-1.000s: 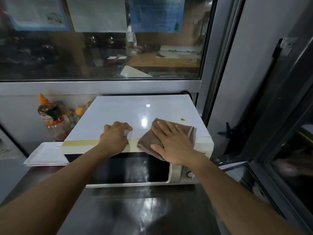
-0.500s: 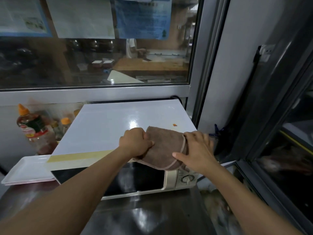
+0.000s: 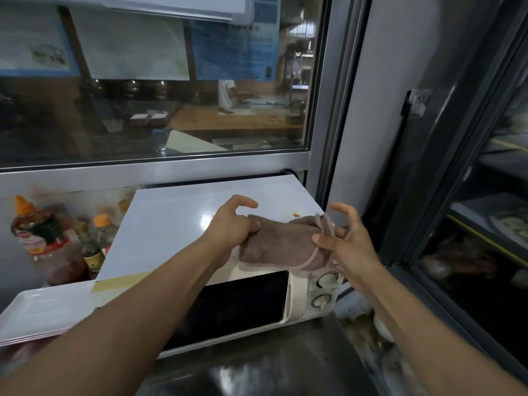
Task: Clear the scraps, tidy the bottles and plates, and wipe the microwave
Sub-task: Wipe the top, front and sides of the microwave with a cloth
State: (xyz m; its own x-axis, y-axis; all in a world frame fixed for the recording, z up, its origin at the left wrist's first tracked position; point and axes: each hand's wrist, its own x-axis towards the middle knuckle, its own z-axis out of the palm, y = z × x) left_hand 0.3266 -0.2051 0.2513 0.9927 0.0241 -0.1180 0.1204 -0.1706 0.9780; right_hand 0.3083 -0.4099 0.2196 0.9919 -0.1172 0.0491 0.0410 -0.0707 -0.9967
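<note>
A white microwave (image 3: 177,224) with a dark door and two dials stands on the steel counter. Above its front right corner I hold a brown cloth (image 3: 278,244) stretched between both hands. My left hand (image 3: 231,227) pinches the cloth's left end with thumb and curled fingers, the forefinger raised. My right hand (image 3: 347,238) pinches the right end near its pale trim, the other fingers spread. A small orange scrap (image 3: 296,215) lies on the microwave top just behind the cloth.
Sauce bottles (image 3: 37,232) with orange caps stand left of the microwave against the wall. A stack of white rectangular plates (image 3: 43,312) lies at front left. A glass window runs behind. A dark glass-fronted cabinet (image 3: 485,224) stands at right.
The cloth was pressed flat on the microwave top under my right hand; both hands have since lifted it off and hold it stretched. The view has shifted right.
</note>
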